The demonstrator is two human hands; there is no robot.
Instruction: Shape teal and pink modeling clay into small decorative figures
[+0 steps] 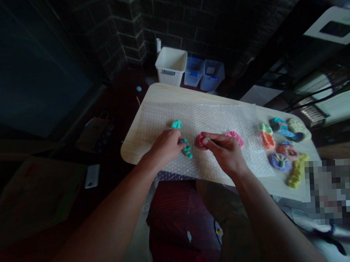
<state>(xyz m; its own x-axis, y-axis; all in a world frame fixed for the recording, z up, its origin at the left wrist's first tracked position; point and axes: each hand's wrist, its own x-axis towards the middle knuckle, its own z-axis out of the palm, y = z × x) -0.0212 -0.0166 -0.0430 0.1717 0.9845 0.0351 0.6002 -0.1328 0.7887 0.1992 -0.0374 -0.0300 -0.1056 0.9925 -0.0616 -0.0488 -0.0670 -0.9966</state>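
My left hand [170, 143] is curled over the bubble wrap, its fingertips pinched at the top of a short row of small green clay balls [188, 150]. Just beyond it lies a turquoise-green clay lump [176, 124]. My right hand [226, 151] pinches with thumb and forefinger at a round red clay piece [200, 142]; a speck of green clay shows between the fingertips. Partly behind the right hand rests a bumpy pink clay piece [235, 138]. The undersides of both hands' fingers are hidden.
Bubble wrap [159, 116] covers much of the pale wooden table [167, 93]. Several coloured clay shapes, among them a purple disc [279, 162] and a yellow strip [294, 176], lie at the right end. A white bin [171, 74] and blue-tinted tubs [193, 72] stand behind the table.
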